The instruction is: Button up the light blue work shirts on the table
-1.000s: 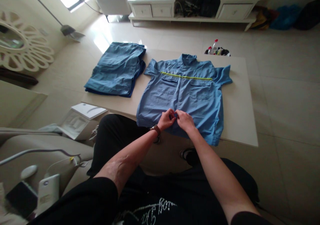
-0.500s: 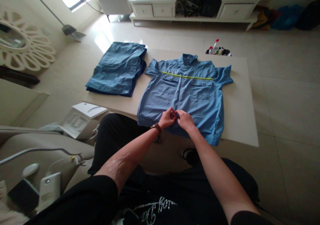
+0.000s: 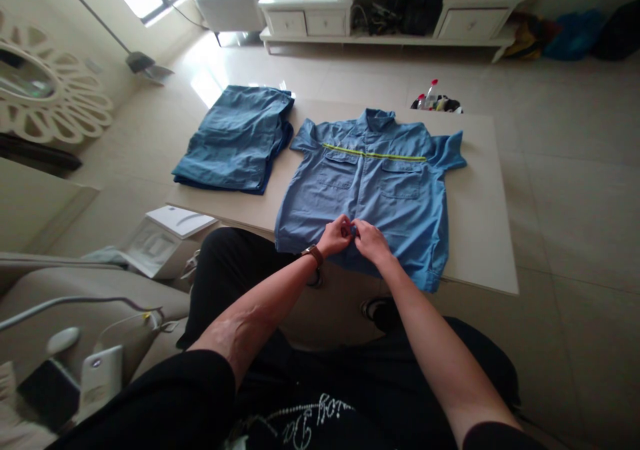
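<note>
Blue short-sleeved work shirt [image 3: 400, 190] with yellow chest stripe, lying flat on pale table [image 3: 475, 237]. Left hand [image 3: 336, 235] and right hand [image 3: 371, 242] each hold a narrow pinch on its lower front opening, touching.

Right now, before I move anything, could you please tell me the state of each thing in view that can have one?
Blue work shirt: spread flat on the table, front up, sleeves out
Left hand: pinching the shirt front near the hem
Right hand: pinching the same spot
Folded blue garment: folded, lying flat
Cabinet drawers: shut
</note>
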A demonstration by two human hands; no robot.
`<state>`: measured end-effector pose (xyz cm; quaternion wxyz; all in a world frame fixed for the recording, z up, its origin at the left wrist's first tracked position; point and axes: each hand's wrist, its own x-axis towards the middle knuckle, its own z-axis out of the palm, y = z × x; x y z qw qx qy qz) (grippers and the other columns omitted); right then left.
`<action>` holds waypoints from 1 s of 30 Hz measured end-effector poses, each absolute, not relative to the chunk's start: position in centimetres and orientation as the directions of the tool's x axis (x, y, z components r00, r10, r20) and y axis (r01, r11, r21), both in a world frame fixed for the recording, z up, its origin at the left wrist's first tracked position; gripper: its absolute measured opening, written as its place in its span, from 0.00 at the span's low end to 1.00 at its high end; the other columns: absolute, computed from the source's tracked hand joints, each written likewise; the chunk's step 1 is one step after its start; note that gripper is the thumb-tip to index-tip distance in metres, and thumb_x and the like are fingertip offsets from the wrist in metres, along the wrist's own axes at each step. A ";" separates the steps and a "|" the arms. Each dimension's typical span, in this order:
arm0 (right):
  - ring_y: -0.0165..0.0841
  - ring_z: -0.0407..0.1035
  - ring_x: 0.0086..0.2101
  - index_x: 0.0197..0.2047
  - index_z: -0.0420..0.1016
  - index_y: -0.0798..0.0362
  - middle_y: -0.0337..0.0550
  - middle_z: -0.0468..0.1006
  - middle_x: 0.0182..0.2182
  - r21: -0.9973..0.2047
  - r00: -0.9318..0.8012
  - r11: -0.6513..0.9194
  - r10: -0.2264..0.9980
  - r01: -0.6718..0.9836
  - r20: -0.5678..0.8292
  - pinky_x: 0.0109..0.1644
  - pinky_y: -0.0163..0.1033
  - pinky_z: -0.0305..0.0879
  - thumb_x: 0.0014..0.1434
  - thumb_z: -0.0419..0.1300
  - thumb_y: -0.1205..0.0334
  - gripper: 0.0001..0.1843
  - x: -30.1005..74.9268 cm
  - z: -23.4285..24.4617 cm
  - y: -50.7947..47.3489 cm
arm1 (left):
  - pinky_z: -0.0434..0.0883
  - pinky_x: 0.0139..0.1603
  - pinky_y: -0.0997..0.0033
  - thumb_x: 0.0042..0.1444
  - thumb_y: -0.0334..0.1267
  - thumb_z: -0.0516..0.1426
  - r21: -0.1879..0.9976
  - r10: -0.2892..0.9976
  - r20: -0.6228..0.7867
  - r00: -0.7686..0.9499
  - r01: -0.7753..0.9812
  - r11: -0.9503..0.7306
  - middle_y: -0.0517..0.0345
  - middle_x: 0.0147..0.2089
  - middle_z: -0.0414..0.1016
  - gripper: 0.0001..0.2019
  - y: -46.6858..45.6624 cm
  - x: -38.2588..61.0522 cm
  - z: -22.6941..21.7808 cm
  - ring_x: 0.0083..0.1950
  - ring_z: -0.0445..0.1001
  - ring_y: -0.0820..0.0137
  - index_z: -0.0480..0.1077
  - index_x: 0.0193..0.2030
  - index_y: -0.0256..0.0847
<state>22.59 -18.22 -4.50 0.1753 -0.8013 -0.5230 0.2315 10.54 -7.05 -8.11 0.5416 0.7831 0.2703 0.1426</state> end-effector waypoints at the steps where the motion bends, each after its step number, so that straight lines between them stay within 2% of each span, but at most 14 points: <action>1: 0.41 0.75 0.51 0.59 0.73 0.51 0.51 0.80 0.53 -0.522 0.346 -0.392 0.919 0.758 -0.189 0.54 0.40 0.68 0.64 0.54 0.74 0.22 22.6 -4.4 -18.2 | 0.62 0.31 0.78 0.48 0.26 0.59 0.925 0.581 -0.081 0.810 0.278 -0.259 0.70 0.27 0.72 0.13 -7.0 10.6 -8.1 0.28 0.68 0.78 0.63 0.39 0.42; 5: 0.41 0.74 0.51 0.57 0.73 0.52 0.51 0.79 0.53 -0.526 0.339 -0.386 0.922 0.758 -0.188 0.55 0.40 0.67 0.63 0.54 0.74 0.21 22.5 -4.3 -18.2 | 0.60 0.30 0.80 0.45 0.26 0.60 0.916 0.598 -0.120 0.792 0.321 -0.241 0.73 0.25 0.68 0.13 -7.0 10.7 -8.2 0.27 0.66 0.79 0.65 0.37 0.42; 11: 0.40 0.74 0.49 0.54 0.74 0.53 0.51 0.80 0.50 -0.521 0.360 -0.413 0.910 0.747 -0.205 0.52 0.39 0.67 0.63 0.55 0.74 0.18 22.5 -4.3 -18.1 | 0.61 0.31 0.78 0.46 0.27 0.60 0.906 0.588 -0.100 0.802 0.318 -0.279 0.68 0.26 0.70 0.07 -7.1 10.8 -8.3 0.28 0.67 0.78 0.69 0.33 0.39; 17: 0.40 0.73 0.47 0.48 0.77 0.55 0.53 0.80 0.47 -0.455 0.418 -0.486 0.874 0.746 -0.249 0.52 0.38 0.65 0.66 0.55 0.70 0.11 22.6 -4.4 -17.8 | 0.63 0.33 0.77 0.49 0.31 0.63 0.912 0.570 -0.110 0.814 0.311 -0.268 0.66 0.26 0.72 0.05 -7.1 10.8 -8.0 0.29 0.67 0.77 0.76 0.35 0.37; 23: 0.40 0.74 0.47 0.47 0.78 0.55 0.54 0.79 0.48 -0.416 0.440 -0.529 0.848 0.740 -0.294 0.51 0.39 0.65 0.69 0.53 0.70 0.13 22.6 -4.3 -17.8 | 0.63 0.32 0.77 0.49 0.32 0.63 0.922 0.561 -0.115 0.820 0.299 -0.247 0.66 0.27 0.72 0.05 -7.2 10.6 -7.9 0.29 0.68 0.77 0.74 0.35 0.37; 30: 0.41 0.74 0.47 0.45 0.78 0.54 0.53 0.79 0.48 -0.474 0.474 -0.556 0.831 0.683 -0.292 0.50 0.39 0.65 0.69 0.53 0.69 0.11 22.8 -4.6 -17.7 | 0.64 0.33 0.77 0.49 0.39 0.66 0.941 0.591 -0.086 0.802 0.261 -0.218 0.68 0.28 0.71 0.13 -7.3 10.5 -8.2 0.29 0.67 0.77 0.71 0.40 0.39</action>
